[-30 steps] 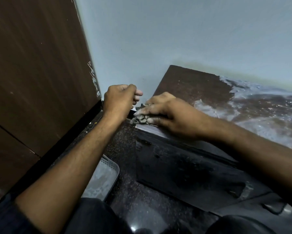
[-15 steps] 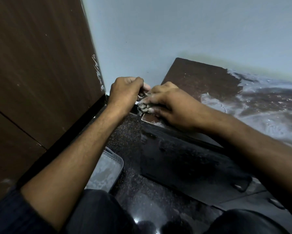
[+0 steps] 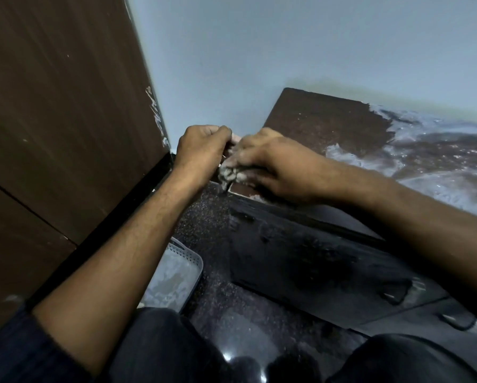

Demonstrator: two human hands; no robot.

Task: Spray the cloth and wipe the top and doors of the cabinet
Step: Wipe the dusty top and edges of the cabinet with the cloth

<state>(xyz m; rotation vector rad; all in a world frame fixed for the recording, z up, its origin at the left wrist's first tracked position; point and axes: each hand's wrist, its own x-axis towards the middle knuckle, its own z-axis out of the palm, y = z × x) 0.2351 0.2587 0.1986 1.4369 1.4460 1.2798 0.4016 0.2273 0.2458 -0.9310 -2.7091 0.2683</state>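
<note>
I have the grey cloth (image 3: 230, 174) bunched at the cabinet top's (image 3: 322, 125) 9 o'clock corner, right hand (image 3: 270, 167) pinching it, left hand (image 3: 202, 150) curled, contents unclear; I'd flatten it before wiping toward the dusty 3 o'clock side.

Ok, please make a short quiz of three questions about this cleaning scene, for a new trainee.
1. True or false: the right hand presses the crumpled grey cloth at the near left corner of the brown wooden cabinet top.
2. Which lies on the dark floor under the left forearm? A) grey perforated plastic tray B) bucket
3. The dusty white film covers the top's ____ part.

Key: 1 true; 2 A; 3 right
</note>
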